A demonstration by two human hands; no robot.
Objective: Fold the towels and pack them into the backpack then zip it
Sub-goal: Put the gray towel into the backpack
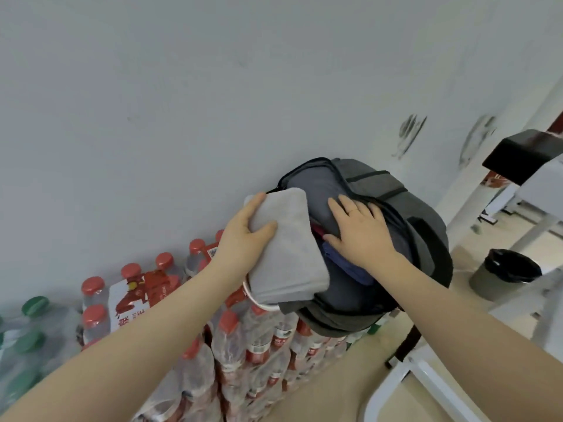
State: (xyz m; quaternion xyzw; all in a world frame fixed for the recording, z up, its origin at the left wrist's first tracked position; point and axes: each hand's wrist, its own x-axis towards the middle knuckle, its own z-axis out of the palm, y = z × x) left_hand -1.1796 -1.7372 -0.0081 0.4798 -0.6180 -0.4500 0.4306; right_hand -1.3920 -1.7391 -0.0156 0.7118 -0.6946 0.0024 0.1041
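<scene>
A grey backpack (423,220) stands against the wall with its main compartment unzipped and gaping. My left hand (243,239) grips a folded light grey towel (289,254), thumb on top, and holds it at the left side of the opening, half over the bag's edge. My right hand (362,233) lies flat with fingers spread on dark grey cloth (316,190) inside the bag. A dark blue cloth (344,266) and a bit of red show below that hand. A white rim (259,300) peeks out under the towel.
Shrink-wrapped packs of red-capped water bottles (259,345) are stacked along the wall below and left of the backpack; green-capped bottles (30,324) lie further left. A bin with a black liner (505,275) stands on the floor at right, near white table legs (411,379).
</scene>
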